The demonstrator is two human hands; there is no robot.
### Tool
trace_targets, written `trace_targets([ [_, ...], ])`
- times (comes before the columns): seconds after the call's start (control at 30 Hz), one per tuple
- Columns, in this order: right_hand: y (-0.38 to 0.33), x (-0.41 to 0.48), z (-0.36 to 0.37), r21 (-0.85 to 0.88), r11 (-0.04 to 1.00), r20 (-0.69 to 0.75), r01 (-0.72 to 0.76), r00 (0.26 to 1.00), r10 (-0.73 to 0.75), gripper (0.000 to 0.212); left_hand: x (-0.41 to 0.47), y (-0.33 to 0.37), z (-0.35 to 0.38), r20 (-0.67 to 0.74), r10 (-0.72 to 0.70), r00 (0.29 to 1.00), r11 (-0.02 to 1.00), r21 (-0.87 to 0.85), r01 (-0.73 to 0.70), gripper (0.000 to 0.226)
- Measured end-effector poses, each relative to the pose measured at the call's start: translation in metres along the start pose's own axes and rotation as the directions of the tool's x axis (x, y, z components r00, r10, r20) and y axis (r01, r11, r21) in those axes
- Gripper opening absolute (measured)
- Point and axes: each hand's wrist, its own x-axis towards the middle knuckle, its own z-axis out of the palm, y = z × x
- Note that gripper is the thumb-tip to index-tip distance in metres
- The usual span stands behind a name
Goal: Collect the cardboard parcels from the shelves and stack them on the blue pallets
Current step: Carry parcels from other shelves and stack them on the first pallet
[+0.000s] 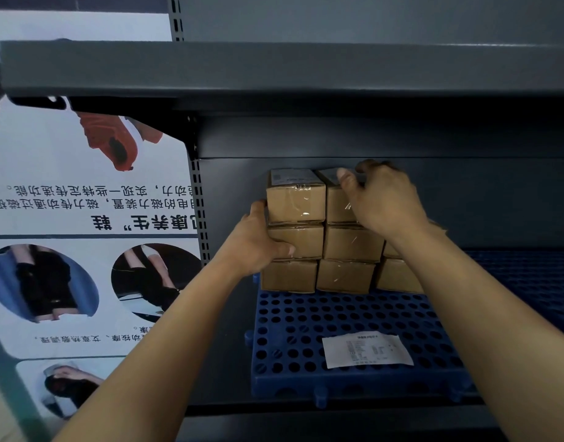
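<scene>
Hands at frame centre: left hand [258, 240] and right hand [382, 199] are gripping stacked parcels [351, 242] (fingers clamped) on blue pallet [306, 339].

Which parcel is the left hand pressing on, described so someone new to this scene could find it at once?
Start at the blue perforated pallet on the dark shelf; a block of cardboard parcels stands at its back. Take the leftmost column, three high. The left hand grips the middle parcel, thumb across its front, unlike the top-right parcel, which the right hand covers.
</scene>
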Motion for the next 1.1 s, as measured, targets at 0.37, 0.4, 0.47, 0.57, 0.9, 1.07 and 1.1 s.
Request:
trace_targets([
  [0.37, 0.001, 0.001, 0.0, -0.017, 1.0, 0.002, 0.005, 1.0, -0.005, 0.057, 0.0, -0.001, -0.004, -0.028, -0.009, 1.0, 1.0, 0.026, 0.01, 0.079],
  [0.4, 0.001, 0.001, 0.0, -0.024, 1.0, 0.001, 0.011, 1.0, -0.011, 0.057, 0.0, -0.001, -0.004, -0.034, -0.009, 0.999, 0.999, 0.03, 0.01, 0.078],
  [0.47, 0.0, 0.0, 0.0, -0.036, 0.999, -0.002, 0.016, 1.0, -0.016, 0.057, 0.0, -0.001, -0.005, -0.038, -0.011, 0.999, 1.0, 0.027, 0.012, 0.077],
  [0.57, -0.001, 0.0, -0.001, -0.044, 0.999, -0.007, 0.02, 1.0, -0.02, 0.057, 0.001, -0.002, -0.005, -0.057, -0.013, 0.998, 1.0, 0.027, 0.014, 0.078],
  [0.9, -0.006, -0.001, -0.002, -0.043, 0.999, -0.012, 0.023, 1.0, -0.023, 0.057, 0.002, -0.005, -0.009, -0.07, -0.041, 0.997, 0.999, -0.004, 0.041, 0.088],
  [1.07, -0.008, -0.003, -0.001, -0.05, 0.998, -0.008, 0.03, 1.0, -0.031, 0.058, -0.002, -0.002, -0.011, -0.092, -0.037, 0.995, 0.999, -0.019, 0.036, 0.087],
  [1.1, -0.008, -0.003, -0.002, -0.054, 0.998, -0.009, 0.032, 0.999, -0.032, 0.058, -0.002, -0.002, -0.012, -0.097, -0.033, 0.995, 0.999, -0.019, 0.031, 0.087],
])
